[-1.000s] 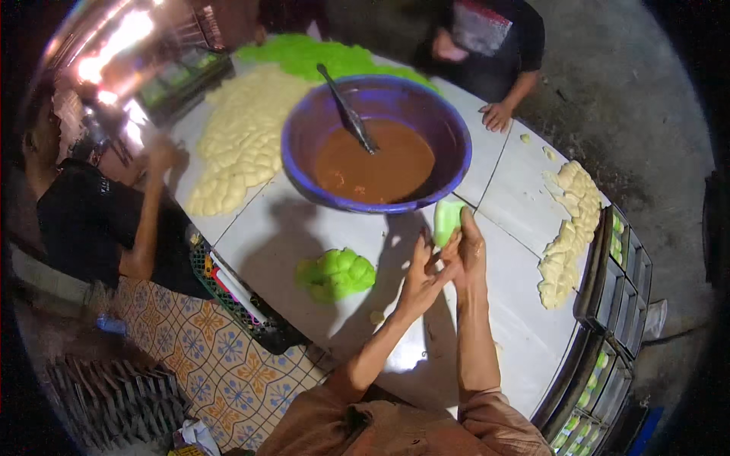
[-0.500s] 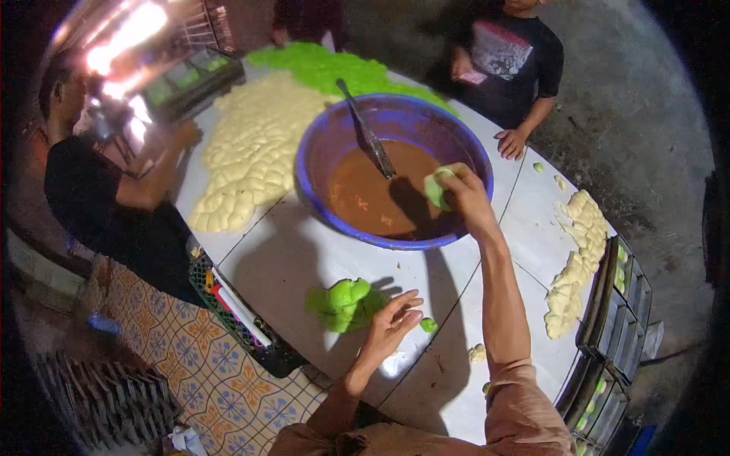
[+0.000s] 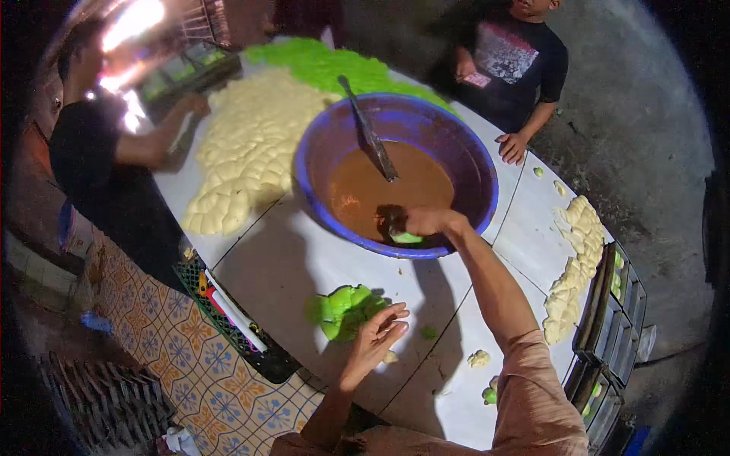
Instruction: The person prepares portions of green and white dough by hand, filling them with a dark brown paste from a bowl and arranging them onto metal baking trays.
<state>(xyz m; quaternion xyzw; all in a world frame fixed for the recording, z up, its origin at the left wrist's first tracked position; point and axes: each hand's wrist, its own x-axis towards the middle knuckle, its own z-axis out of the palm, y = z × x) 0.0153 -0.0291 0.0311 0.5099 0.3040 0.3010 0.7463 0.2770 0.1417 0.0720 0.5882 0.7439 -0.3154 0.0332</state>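
A large purple-blue basin (image 3: pixel 492 194) stands on the table, part filled with a smooth brown mixture (image 3: pixel 407 178). My right hand (image 3: pixel 435 221) reaches into its near right side, fingers curled round a small flat piece of green dough (image 3: pixel 406 238). A dark patch at the fingertips may be shadow or mixture. Against the basin's far wall leans a long dark flat utensil (image 3: pixel 368 133), its lower end in the mixture. My left hand (image 3: pixel 376 338) is open over the tabletop, fingers apart and holding nothing, just right of a lump of green dough (image 3: pixel 351 311).
Cream dough pieces (image 3: pixel 247 152) and green dough (image 3: pixel 334 68) cover the far side. More cream dough (image 3: pixel 574 266) lies right, beside metal trays (image 3: pixel 617 315). A person (image 3: pixel 99 144) works at left; another person's hand (image 3: pixel 512 147) rests on the far edge. A green crate (image 3: pixel 201 292) stands left.
My right hand has lowered with the green dough piece toward the mixture at the basin's near side. My left hand has shifted slightly left and down. The person at left has moved an arm.
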